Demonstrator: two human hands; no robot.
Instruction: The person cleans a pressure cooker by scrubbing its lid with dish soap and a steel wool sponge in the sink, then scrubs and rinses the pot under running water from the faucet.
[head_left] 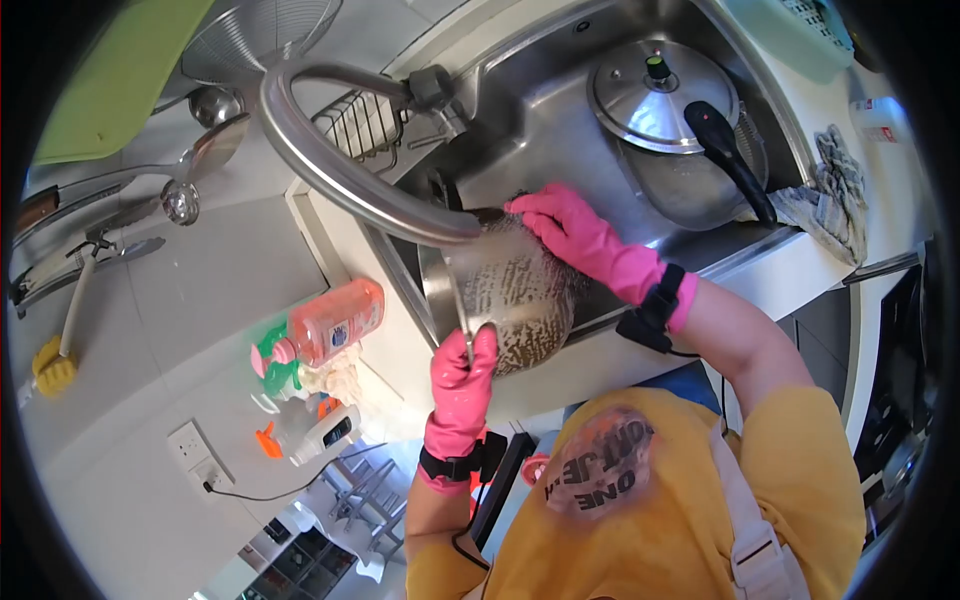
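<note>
1. Pink-gloved in the head view, the left hand has its fingers clenched on the rim of the round, suds-streaked cookware, just below the mouth of the faucet.
2. Just right of the faucet's mouth, the right hand lays its fingers at the cookware's upper edge; I cannot tell whether they grasp anything.
3. Well right of the faucet, a steel lid rests in the sink.
4. Below the faucet's curve is a soap bottle.

Pale tiled wall with a white socket — beyond, grey chairs near dark shelves.
</note>
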